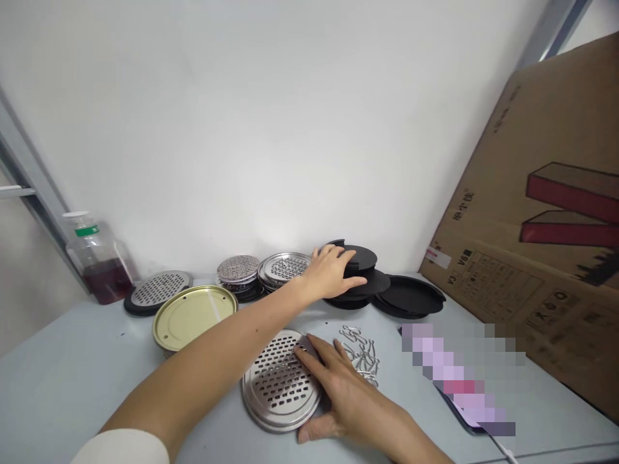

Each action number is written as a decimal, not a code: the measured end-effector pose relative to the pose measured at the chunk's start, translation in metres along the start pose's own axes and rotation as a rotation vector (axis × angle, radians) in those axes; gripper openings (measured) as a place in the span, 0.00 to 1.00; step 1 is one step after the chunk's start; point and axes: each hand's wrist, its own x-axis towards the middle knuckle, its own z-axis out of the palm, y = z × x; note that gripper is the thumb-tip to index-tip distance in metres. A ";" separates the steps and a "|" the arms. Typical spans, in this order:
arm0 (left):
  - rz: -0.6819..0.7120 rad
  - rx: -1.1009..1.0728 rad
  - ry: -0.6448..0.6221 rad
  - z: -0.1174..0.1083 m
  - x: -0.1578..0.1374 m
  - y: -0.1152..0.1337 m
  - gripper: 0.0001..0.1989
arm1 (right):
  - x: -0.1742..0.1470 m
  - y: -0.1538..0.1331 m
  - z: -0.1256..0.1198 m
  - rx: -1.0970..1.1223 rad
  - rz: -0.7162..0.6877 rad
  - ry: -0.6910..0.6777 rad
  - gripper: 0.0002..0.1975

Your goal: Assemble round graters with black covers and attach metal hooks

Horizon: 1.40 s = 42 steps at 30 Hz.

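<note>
My left hand (333, 272) reaches across to a stack of black round pieces (362, 258) by the wall. Its fingers are spread over the stack's left side and the thumb points right; whether the fingertips grip a piece is hidden. Closer to me, a silver perforated metal disc (280, 380) with a raised rim lies on the table, seemingly on another round layer. My right hand (345, 393) holds its right side, fingers on the top edge and thumb at the lower rim. Just beyond that hand lies a loose pile of small bent metal pins (360, 354).
Along the wall stand gold round lids (196, 316), a black-rimmed perforated disc (159, 290), grater-like metal discs (286, 267), smaller textured discs (238, 269) and black trays (411, 295). A bottle of dark red liquid (104, 270) is left; a pixelated phone (454, 386) and cardboard box (546, 258) are right.
</note>
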 end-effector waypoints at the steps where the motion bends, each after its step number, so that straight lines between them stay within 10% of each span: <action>1: -0.008 0.004 -0.002 0.000 0.002 0.000 0.32 | -0.001 0.000 0.000 -0.003 -0.002 0.000 0.57; 16: 0.028 -0.063 -0.067 -0.019 0.011 0.002 0.14 | -0.006 0.004 0.004 0.026 -0.031 0.030 0.55; 23: 0.192 -0.182 0.051 -0.067 -0.079 0.013 0.12 | -0.006 0.006 0.006 0.000 -0.039 0.047 0.53; 30: 0.016 -0.287 0.086 -0.080 -0.200 -0.006 0.15 | -0.001 -0.003 0.009 -0.007 -0.079 0.097 0.56; 42: -0.129 -0.419 0.153 -0.067 -0.238 -0.030 0.17 | -0.002 0.005 0.010 -0.061 -0.076 0.085 0.52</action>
